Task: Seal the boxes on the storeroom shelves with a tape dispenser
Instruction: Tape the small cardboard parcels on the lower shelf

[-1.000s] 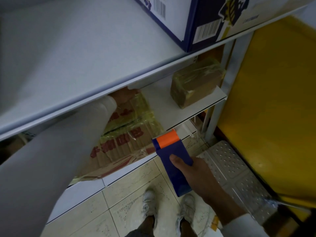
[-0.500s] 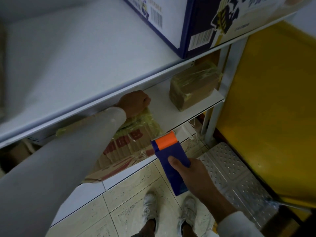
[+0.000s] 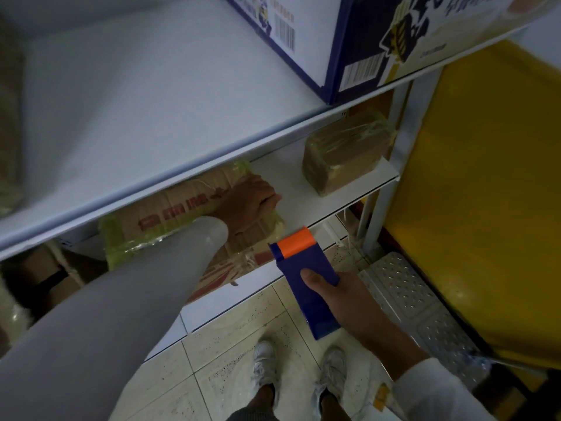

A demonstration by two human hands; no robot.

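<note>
A flat brown cardboard box (image 3: 170, 214) with red print and yellowish tape on its edges lies on the lower white shelf (image 3: 349, 196), partly under the upper shelf. My left hand (image 3: 249, 202) grips the box's right end with curled fingers. My right hand (image 3: 343, 296) holds a blue tape dispenser (image 3: 306, 275) with an orange roller end, just in front of the shelf edge and right of the box. A smaller tape-wrapped brown box (image 3: 343, 156) stands at the shelf's right end.
The upper white shelf (image 3: 145, 110) carries a blue and white printed carton (image 3: 349, 34) at the right. A yellow panel (image 3: 491, 189) stands to the right of the shelf post. A perforated metal step (image 3: 425, 305) lies on the tiled floor by my feet.
My left hand has come out from deep under the upper shelf and the flat box has slid forward and rightward with it. The dispenser has stayed almost in place.
</note>
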